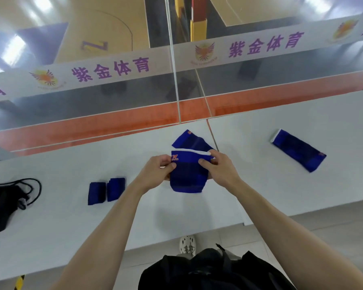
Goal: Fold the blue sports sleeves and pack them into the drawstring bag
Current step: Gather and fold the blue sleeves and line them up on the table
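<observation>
Above the table (260,185), both hands' grips, left (155,170) and right (218,168), pinch the blue sleeve (188,176).

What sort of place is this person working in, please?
Probably an indoor sports hall: a wooden basketball court with painted lines shows beyond the glass, a sports-logo banner runs across it, and a blue sports sleeve lies on the table.

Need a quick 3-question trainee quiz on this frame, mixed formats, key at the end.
1. True or false: the drawstring bag lies at the far left, untouched.
2. Multiple choice: what do the left hand and right hand grip? A) the bag's cord B) one blue sleeve C) nothing
3. Count: how many small folded blue pieces lie between the bag and the hands?

Key: 1 true; 2 B; 3 two.
</observation>
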`<action>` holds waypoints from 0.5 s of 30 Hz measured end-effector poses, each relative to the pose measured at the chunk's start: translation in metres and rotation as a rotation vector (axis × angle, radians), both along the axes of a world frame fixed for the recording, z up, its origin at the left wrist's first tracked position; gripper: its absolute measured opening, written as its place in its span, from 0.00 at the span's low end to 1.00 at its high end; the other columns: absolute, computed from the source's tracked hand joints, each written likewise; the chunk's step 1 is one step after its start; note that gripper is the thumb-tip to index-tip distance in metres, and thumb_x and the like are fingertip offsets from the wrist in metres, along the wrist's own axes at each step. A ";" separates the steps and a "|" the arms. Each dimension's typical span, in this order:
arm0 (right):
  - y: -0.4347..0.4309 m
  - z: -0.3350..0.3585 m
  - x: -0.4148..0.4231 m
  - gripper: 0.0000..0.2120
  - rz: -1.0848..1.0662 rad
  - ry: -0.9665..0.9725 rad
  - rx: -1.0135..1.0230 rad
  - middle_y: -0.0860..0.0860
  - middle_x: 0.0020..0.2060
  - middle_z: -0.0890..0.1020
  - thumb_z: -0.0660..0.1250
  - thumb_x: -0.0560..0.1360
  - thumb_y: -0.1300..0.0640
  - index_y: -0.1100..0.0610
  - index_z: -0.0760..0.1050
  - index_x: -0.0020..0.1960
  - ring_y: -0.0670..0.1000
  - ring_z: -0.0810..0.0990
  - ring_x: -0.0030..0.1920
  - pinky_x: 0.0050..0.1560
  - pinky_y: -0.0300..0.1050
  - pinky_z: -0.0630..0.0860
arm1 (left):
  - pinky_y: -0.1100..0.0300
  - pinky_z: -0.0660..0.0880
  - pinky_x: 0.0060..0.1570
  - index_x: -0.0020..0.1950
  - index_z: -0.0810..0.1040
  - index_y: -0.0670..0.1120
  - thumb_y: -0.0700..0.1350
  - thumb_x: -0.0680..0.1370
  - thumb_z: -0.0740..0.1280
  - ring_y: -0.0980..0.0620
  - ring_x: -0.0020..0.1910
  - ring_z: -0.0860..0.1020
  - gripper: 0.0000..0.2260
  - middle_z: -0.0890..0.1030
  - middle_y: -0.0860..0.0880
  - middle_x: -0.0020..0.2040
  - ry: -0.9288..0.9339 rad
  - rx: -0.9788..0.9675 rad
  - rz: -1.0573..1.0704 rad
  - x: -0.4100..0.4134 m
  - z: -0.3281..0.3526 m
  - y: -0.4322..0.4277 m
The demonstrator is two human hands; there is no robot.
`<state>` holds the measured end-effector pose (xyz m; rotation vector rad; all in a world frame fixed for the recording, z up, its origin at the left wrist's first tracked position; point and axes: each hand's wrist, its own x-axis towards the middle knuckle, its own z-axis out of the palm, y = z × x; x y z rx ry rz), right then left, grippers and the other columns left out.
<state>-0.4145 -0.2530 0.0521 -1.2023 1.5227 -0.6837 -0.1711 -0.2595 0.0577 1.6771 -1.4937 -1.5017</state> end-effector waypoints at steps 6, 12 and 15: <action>-0.003 0.000 0.003 0.08 -0.094 -0.005 0.014 0.49 0.56 0.88 0.69 0.86 0.52 0.50 0.77 0.65 0.54 0.89 0.55 0.49 0.62 0.89 | 0.45 0.88 0.54 0.69 0.81 0.46 0.42 0.89 0.66 0.45 0.55 0.90 0.10 0.90 0.47 0.59 0.075 0.063 -0.111 0.004 -0.002 -0.019; -0.001 -0.005 0.005 0.16 -0.082 -0.050 0.091 0.49 0.59 0.87 0.74 0.83 0.48 0.51 0.75 0.67 0.54 0.87 0.58 0.53 0.57 0.89 | 0.46 0.89 0.50 0.62 0.79 0.45 0.41 0.88 0.67 0.44 0.54 0.90 0.04 0.89 0.45 0.58 0.105 0.002 0.049 -0.013 -0.008 -0.023; 0.000 -0.025 0.000 0.10 0.025 0.047 0.226 0.52 0.55 0.88 0.69 0.85 0.52 0.53 0.79 0.64 0.55 0.87 0.56 0.56 0.54 0.86 | 0.48 0.89 0.48 0.70 0.74 0.50 0.39 0.88 0.66 0.43 0.53 0.90 0.12 0.88 0.43 0.60 0.171 -0.030 0.122 -0.020 -0.011 -0.024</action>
